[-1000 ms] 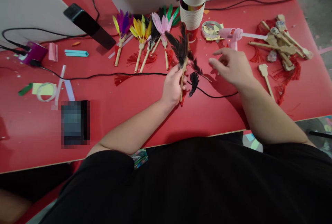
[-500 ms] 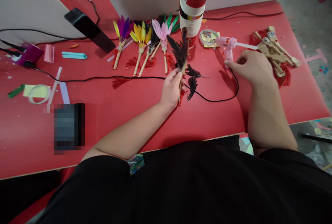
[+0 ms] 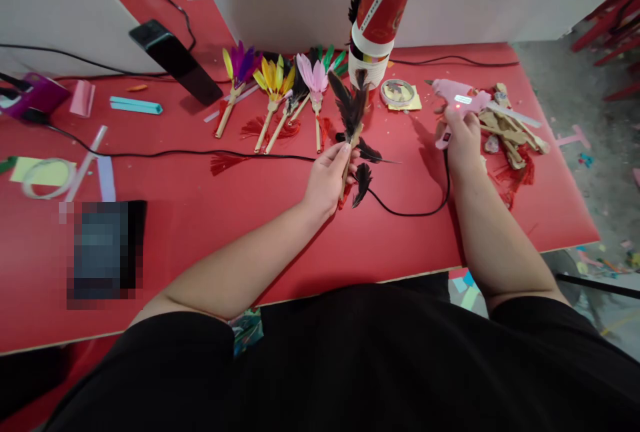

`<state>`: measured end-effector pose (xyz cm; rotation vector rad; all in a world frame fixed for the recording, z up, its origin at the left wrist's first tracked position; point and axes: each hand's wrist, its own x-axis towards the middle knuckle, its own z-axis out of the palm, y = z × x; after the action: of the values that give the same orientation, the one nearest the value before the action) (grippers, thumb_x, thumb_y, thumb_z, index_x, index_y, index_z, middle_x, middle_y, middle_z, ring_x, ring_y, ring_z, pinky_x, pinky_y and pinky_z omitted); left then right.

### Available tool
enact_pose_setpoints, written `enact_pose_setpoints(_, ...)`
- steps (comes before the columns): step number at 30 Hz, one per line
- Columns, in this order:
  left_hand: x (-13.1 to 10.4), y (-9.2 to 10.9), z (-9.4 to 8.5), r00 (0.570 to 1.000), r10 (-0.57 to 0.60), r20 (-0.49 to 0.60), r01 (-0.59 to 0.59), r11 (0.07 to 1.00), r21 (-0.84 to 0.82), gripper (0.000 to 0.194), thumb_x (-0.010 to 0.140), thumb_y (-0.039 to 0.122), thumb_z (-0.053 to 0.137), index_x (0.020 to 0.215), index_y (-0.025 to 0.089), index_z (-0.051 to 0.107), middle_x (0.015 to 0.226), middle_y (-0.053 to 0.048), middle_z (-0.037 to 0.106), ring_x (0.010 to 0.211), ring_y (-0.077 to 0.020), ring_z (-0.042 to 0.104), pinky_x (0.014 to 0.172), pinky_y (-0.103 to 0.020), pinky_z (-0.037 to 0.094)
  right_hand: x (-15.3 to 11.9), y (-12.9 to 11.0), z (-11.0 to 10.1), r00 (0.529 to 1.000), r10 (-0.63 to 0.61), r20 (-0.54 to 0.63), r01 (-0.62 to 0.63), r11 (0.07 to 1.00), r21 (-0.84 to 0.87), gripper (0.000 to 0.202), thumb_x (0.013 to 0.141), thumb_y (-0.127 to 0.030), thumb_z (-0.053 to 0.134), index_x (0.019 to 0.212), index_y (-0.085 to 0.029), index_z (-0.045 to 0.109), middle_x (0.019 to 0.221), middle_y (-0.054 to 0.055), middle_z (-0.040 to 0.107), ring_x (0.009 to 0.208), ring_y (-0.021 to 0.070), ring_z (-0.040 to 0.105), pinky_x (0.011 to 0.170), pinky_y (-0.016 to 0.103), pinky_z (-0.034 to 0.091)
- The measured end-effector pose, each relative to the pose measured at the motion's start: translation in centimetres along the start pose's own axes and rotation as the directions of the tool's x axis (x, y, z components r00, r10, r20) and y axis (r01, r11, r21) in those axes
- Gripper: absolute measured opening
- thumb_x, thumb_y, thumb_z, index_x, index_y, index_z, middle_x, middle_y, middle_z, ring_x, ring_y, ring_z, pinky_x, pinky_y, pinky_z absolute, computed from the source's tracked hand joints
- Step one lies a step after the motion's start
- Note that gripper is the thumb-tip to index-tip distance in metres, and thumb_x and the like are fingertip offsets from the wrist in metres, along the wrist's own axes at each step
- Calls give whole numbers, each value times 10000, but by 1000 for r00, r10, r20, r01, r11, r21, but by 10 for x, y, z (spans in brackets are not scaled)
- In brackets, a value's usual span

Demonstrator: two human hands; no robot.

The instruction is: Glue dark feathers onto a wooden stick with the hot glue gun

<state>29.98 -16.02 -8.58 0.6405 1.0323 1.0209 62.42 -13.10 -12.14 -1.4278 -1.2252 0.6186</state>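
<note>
My left hand (image 3: 327,182) is closed around the wooden handle of a black feather fan (image 3: 353,109), which stands nearly upright with its feathers up and a red tassel below. Loose black feathers (image 3: 363,179) lie just right of that hand. In my right hand (image 3: 464,139) is a pink hot glue gun (image 3: 460,95), raised off the table with its nozzle to the left. A glue stick (image 3: 515,114) sticks out of its back end, and a small red light glows on its side. Its black cord runs down from the grip.
Finished-looking feather fans (image 3: 273,95) in several colours lie at the back. Stacked paper cups (image 3: 383,5) stand behind the fan. A tape roll (image 3: 399,92) lies on yellow paper. Wooden pieces with tassels (image 3: 515,135) are piled right. A black cord (image 3: 200,152) crosses the red table (image 3: 225,219).
My right hand has taken hold of the glue gun and lifted it from beside the tape roll, moving it right. My left hand still holds the fan. The view has shifted slightly.
</note>
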Motion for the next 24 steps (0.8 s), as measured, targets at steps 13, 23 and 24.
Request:
enact_pose_setpoints(13,10,-9,-7,992,121,40,-123,991,52,127,1154,179,799,1088,195,906,1063,-41,897,773,-78,680,675,-172,551,-69,-63,35,889,75,452,-138,985,107,580,903,-851,961,970,-281,874,847,28,821,472,140,524,343,292,414)
enact_pose_setpoints(23,11,-11,-8,990,134,40,-137,987,83,112,1144,184,832,1113,217,934,1077,-35,913,803,-86,723,693,-176,564,-67,-64,38,895,40,444,-55,998,22,539,897,-830,965,954,-303,868,702,18,688,544,202,611,446,344,580)
enact_pose_setpoints(24,11,-11,-8,990,134,39,-137,987,85,113,1144,185,830,1117,217,935,1074,-34,914,800,-86,721,690,-175,564,-68,-61,37,896,43,441,-53,999,12,531,897,-825,969,967,-307,872,692,17,675,562,216,629,471,361,606)
